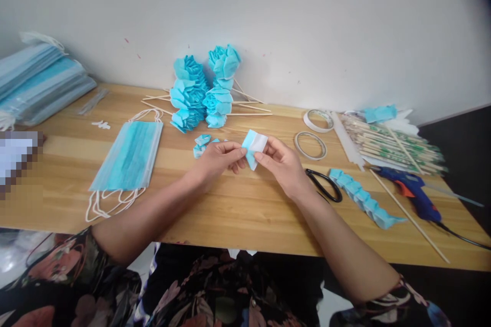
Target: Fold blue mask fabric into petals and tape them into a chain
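Observation:
Between my two hands is a small folded piece of blue-and-white mask fabric (250, 139), held above the middle of the table. My left hand (220, 159) pinches its left edge with thumb and fingers. On the other side, my right hand (282, 163) grips the right edge, thumb on top. Just behind my left hand lie several small folded blue pieces (202, 144), partly hidden by it. Black-handled scissors (325, 184) lie beside my right wrist, their blades out of sight under the arm.
Blue fabric flowers on sticks (190, 93) stand against the wall. Left are a stack of face masks (126, 156) and packaged masks (42, 82). Right lie tape rolls (310, 145), a folded blue strip (360, 196), a blue glue gun (416, 196) with cord, and bundled wooden sticks (391, 143).

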### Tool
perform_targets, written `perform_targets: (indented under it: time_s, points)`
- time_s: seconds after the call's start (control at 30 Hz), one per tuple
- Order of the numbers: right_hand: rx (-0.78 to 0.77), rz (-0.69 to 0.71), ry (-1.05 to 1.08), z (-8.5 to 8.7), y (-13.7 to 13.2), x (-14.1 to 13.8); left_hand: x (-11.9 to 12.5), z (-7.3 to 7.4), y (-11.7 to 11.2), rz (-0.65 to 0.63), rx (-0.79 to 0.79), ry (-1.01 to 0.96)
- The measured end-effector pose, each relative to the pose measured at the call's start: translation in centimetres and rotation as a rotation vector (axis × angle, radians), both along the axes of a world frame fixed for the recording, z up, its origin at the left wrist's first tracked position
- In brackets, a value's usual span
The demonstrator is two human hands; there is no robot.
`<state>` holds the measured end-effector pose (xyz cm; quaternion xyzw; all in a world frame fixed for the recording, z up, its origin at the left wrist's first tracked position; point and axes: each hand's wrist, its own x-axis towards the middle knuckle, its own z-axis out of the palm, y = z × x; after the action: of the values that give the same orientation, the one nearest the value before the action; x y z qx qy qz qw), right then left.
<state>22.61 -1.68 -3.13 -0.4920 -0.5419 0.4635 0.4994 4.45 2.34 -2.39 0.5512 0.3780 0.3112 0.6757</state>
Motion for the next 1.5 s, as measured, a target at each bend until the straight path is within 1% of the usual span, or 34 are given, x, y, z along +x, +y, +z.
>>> perform_targets:
  time_s: [0.1, 0.2, 0.43, 0.57, 0.7, 0.8, 0.93, 1.13, 1.33, 1.5]
  points:
    - [-0.009, -0.05, 0.03, 0.09, -0.03, 0.04, -0.05, 0.25, -0.12, -0.07, 0.021, 0.061]
    - [0.0, -0.082, 0.005, -0.06, -0.07, 0.25, -0.01, 0.47, -0.2, -0.12, 0.044, 0.097]
    - [0.097, -0.14, -0.086, -0.56, -0.08, 0.42, -0.02, 0.56, 0.06, -0.079, 0.05, 0.111]
    - [0.11, -0.124, -0.105, -0.12, -0.14, 0.25, -0.03, 0.38, 0.1, -0.065, 0.067, 0.125]
    - [0.078, -0.085, -0.097, 0.12, -0.21, 0.21, 0.07, 0.19, 0.02, -0.056, 0.115, 0.163]
    - [0.068, -0.108, -0.128, -0.02, -0.24, 0.3, 0.15, 0.23, -0.02, -0.049, 0.13, 0.184]
    - [0.117, -0.133, -0.2, -0.04, -0.27, 0.43, 0.08, 0.41, 0.05, -0.057, 0.066, 0.154]
    - [0.265, -0.058, -0.243, -0.01, -0.23, 0.54, -0.21, 0.34, 0.1, -0.03, -0.011, 0.069]
    - [0.266, -0.018, -0.323, 0.1, -0.26, 0.42, -0.07, 0.12, 0.29, -0.01, -0.031, 0.02]
    - [0.271, -0.009, -0.382, 0.36, -0.33, 0.34, -0.04, 0.26, 0.27, -0.019, -0.042, 0.035]
